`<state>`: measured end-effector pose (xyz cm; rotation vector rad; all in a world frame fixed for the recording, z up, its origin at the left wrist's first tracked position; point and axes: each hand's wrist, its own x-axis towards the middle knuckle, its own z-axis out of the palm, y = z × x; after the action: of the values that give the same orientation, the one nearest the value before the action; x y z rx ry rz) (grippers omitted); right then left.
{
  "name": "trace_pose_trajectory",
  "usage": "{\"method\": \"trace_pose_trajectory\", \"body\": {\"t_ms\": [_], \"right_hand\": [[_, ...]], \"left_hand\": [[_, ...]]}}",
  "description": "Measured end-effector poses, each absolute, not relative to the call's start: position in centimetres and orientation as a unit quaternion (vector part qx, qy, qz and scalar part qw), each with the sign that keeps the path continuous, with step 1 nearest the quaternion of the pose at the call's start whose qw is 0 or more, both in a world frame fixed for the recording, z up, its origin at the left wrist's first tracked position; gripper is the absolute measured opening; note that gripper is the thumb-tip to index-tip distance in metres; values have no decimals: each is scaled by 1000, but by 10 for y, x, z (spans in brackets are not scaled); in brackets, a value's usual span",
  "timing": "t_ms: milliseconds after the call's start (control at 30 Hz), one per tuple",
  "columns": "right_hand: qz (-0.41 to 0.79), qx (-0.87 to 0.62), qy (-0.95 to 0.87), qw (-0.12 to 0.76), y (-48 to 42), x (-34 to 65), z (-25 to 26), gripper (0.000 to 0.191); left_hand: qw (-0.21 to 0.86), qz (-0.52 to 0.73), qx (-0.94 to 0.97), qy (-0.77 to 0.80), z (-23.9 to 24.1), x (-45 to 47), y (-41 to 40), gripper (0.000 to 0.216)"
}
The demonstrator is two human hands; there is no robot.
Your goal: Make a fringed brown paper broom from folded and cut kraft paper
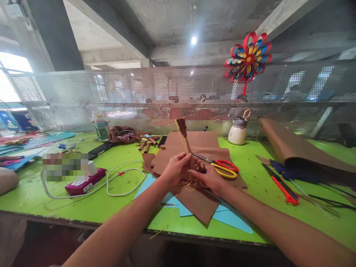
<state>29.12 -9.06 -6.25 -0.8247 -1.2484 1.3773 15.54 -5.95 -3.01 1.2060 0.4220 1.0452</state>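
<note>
My left hand [178, 168] grips a brown paper tassel [184, 137], a narrow roll with a finely cut fringe fanning out at its upper end. It stands nearly upright, leaning slightly left. At its lower end my right hand [210, 178] is closed, thumb and fingers pinching the paper; the exact grip is partly hidden. Thin yellow thread [189, 185] runs along the tassel and dangles in loops below the hands. Scissors [225, 167] with red and yellow handles lie just behind my right hand. Brown paper sheets [197, 142] and light blue sheets [230, 218] lie beneath.
A craft knife [286, 191] and a curled brown sheet [294, 142] lie at right. A white bottle [238, 131] stands behind. At left are a purple power strip [86, 181], a white cable [125, 193], a phone [101, 148] and small brown paper rolls [147, 144]. A perforated screen [139, 92] backs the table.
</note>
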Motion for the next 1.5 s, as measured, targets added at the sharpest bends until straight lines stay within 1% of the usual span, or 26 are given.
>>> {"method": "trace_pose_trajectory", "body": {"t_ms": [200, 333, 533, 700, 867, 967, 1100, 1300, 1500], "right_hand": [[595, -366, -540, 469, -95, 295, -56, 28], [586, -376, -550, 461, -92, 296, -59, 28], [569, -383, -539, 488, -90, 292, -64, 33], [563, -385, -538, 496, -89, 291, -67, 31], [520, -378, -568, 514, -87, 290, -72, 29], [496, -389, -573, 524, -89, 289, -69, 27], [484, -400, -572, 529, -92, 287, -66, 25], [477, -393, -574, 537, -93, 289, -63, 29], [420, -416, -515, 621, -91, 303, -42, 33]], "left_hand": [[704, 442, 530, 169, -26, 154, -60, 31], [704, 450, 524, 166, -26, 153, -59, 23], [682, 467, 531, 187, -31, 155, -56, 22], [668, 501, 510, 208, -33, 159, -57, 27], [663, 502, 512, 215, -32, 161, -58, 29], [675, 498, 505, 204, -31, 160, -59, 28], [701, 473, 501, 182, -28, 160, -60, 33], [719, 451, 503, 164, -26, 157, -61, 27], [722, 435, 502, 191, -19, 151, -65, 20]]}}
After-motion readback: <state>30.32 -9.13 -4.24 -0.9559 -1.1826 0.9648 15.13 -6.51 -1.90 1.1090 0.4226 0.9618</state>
